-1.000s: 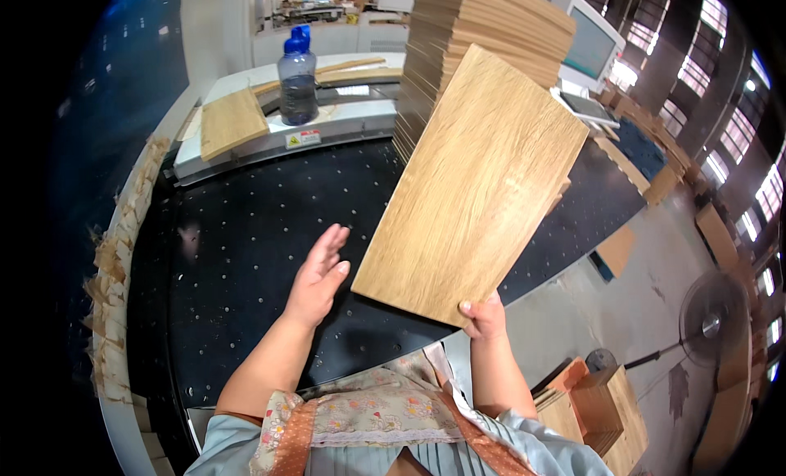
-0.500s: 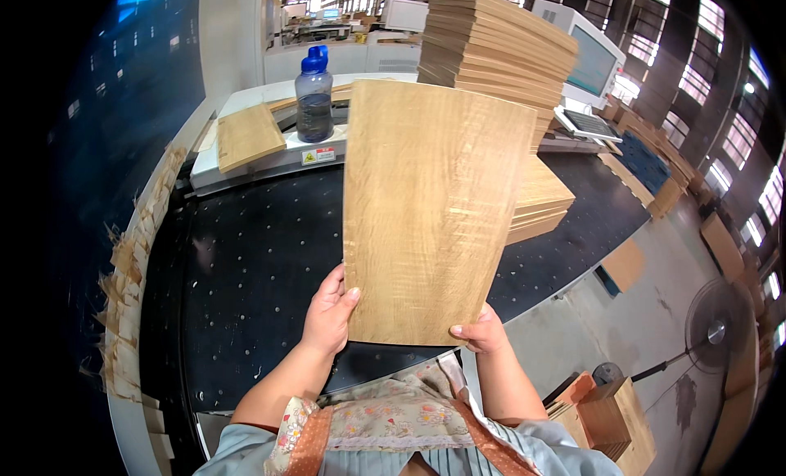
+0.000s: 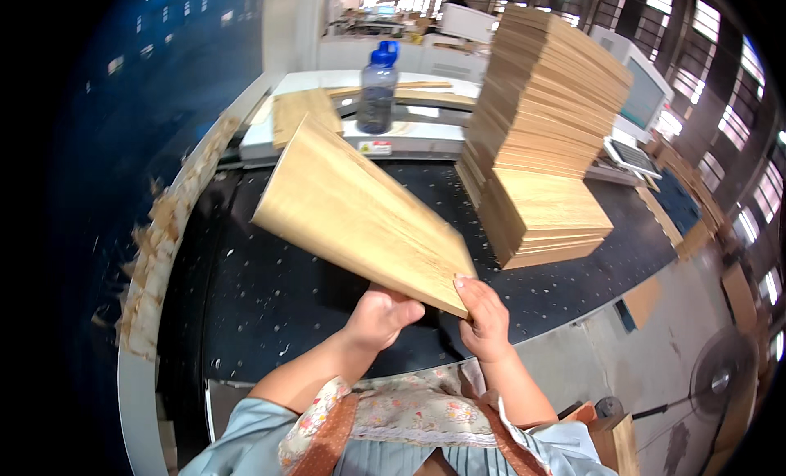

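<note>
A light wood-grain board is held aslant above the black table, its far end pointing up and left. My left hand is closed on the board's lower long edge, thumb toward me and the fingers mostly hidden beneath. At the near right end, my right hand grips the corner with its fingers over the edge. To the right of the board stands a tall stack of like boards, with a lower pile of them in front, touching it.
The black table is dotted with small pale studs. At its back a white ledge bears a blue-capped water bottle and another board. A monitor and keyboard stand beyond the stack. A fan is on the floor at right.
The board has turned from upright, facing me, to a tilt with its far end swung left. My hands have come closer together. The view has shifted left.
</note>
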`<action>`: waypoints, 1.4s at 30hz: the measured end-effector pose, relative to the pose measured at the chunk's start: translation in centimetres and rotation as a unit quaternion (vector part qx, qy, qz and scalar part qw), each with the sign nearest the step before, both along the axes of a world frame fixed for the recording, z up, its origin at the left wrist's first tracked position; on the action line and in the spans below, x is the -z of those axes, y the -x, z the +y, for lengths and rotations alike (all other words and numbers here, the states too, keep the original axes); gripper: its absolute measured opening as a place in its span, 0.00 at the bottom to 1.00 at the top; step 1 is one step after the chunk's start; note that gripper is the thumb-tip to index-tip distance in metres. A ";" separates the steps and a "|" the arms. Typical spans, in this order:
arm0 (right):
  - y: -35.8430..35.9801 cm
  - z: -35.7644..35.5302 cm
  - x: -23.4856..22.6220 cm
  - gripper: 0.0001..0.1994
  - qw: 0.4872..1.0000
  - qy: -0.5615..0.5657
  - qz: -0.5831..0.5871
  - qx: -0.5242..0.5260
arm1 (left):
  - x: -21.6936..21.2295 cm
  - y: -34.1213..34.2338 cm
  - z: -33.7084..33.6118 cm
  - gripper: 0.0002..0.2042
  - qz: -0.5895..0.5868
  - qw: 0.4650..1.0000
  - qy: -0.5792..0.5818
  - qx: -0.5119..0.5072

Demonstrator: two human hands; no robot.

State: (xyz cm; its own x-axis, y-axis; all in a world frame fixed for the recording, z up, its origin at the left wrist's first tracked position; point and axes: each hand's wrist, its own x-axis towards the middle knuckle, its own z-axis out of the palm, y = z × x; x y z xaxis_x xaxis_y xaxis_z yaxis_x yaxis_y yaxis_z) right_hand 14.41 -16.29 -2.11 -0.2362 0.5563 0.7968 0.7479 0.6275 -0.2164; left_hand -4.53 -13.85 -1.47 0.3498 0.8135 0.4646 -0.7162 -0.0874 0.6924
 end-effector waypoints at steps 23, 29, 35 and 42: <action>0.6 0.4 -0.4 0.41 0.978 0.064 -0.135 0.143 | 5.1 4.9 1.0 0.27 -0.147 0.984 0.102 0.029; -3.2 1.0 1.1 0.38 0.976 0.102 0.052 0.184 | 6.2 7.7 2.6 0.29 -0.150 0.985 0.080 -0.028; -2.6 1.0 1.8 0.23 0.830 0.311 0.461 -0.049 | 6.1 9.0 2.8 0.30 -0.137 0.986 0.093 -0.017; -0.9 1.6 1.9 0.26 0.673 0.395 0.552 -0.293 | 6.6 9.1 2.8 0.31 -0.134 0.986 0.098 0.006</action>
State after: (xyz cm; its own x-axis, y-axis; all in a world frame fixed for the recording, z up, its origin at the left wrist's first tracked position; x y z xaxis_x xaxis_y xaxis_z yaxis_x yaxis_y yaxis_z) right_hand 15.36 -14.70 -4.03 -0.1060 0.9786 0.1762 -0.4695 0.1069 -0.8764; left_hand -13.60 -11.07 -8.06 0.2453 0.8932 0.3768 -0.8761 0.0379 0.4806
